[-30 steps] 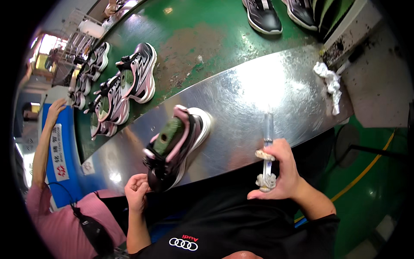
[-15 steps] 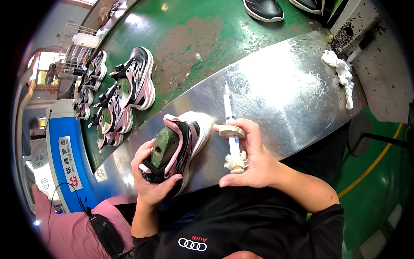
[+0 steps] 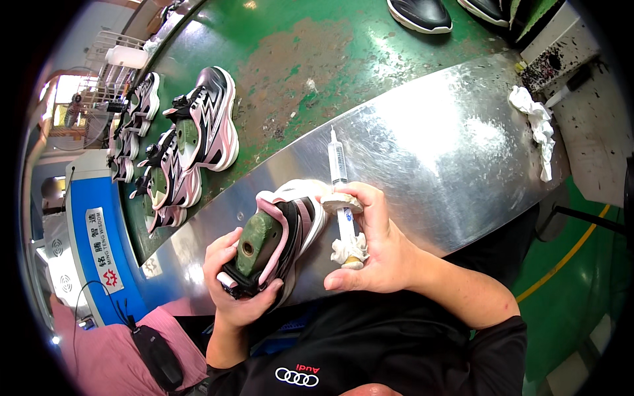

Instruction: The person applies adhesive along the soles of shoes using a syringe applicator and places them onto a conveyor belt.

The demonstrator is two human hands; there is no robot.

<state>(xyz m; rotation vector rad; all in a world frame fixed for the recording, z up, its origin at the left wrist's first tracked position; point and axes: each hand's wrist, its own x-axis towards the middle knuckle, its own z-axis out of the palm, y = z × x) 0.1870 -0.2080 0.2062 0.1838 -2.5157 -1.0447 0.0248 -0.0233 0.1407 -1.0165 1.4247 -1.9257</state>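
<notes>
My left hand (image 3: 241,287) is wrapped round the heel end of a black, pink and white sneaker (image 3: 296,234), its toe pointing away from me. A green shoe last (image 3: 257,244) fills the sneaker's opening and shows a round hole. Just right of the shoe, my right hand (image 3: 373,244) grips a syringe (image 3: 337,158), tip pointing up and away. Whitish wrapping sits round the syringe's flange and plunger end. The syringe lies close beside the white sole; whether they touch I cannot tell.
A metal ledge (image 3: 422,158) borders a green, worn work surface (image 3: 297,59). Several similar sneakers (image 3: 210,122) stand on the left, and black shoes (image 3: 422,16) at the far edge. Crumpled white tissue (image 3: 533,125) lies at the right. A person in a pink top (image 3: 125,356) is at lower left.
The view has shifted slightly. The sneaker has turned a little and its sole is now nearer the syringe. Both hands keep their hold.
</notes>
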